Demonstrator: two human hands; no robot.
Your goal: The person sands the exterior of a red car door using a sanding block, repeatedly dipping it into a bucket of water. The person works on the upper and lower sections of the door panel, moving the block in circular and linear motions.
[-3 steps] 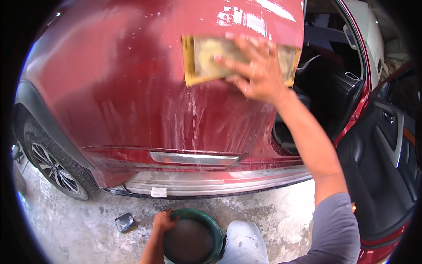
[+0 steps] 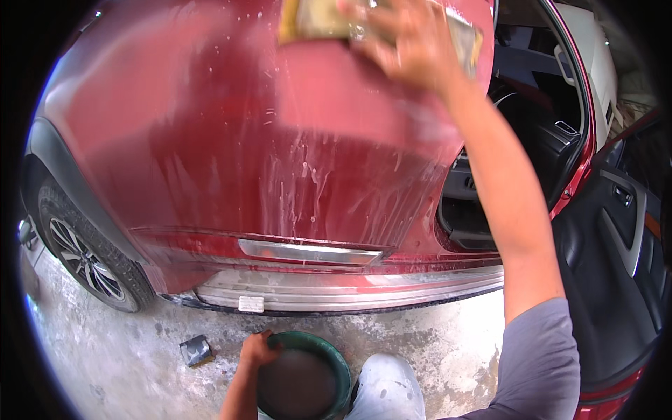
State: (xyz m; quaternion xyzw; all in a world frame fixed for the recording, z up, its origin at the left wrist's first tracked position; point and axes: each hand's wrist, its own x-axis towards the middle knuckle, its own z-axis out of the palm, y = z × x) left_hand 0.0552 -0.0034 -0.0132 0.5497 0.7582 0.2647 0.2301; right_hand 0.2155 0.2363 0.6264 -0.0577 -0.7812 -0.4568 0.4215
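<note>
My right hand (image 2: 409, 45) lies with its fingers spread across a yellow-edged sandpaper sheet (image 2: 311, 26), pressing it on the upper part of a wet red car door (image 2: 336, 196). The sheet is pale and worn in its middle, and its top is cut off by the picture's edge. Under it the paint shows a dull pink patch, with milky drips running down below. Low in front of me, my left hand (image 2: 259, 348) is closed on the rim of a dark green tub (image 2: 343, 367) of murky water.
A small pale block (image 2: 251, 304) rests on the silver side step (image 2: 350, 290). On the stained concrete floor (image 2: 140, 371) lies a dark square piece (image 2: 197, 351). The wheel (image 2: 87, 259) is at left; another door (image 2: 609, 259) stands open at right. My knee (image 2: 388, 385) is beside the tub.
My right hand has slid the sandpaper sheet upward on the door, baring more of the dull pink patch. My left hand stays on the tub's rim.
</note>
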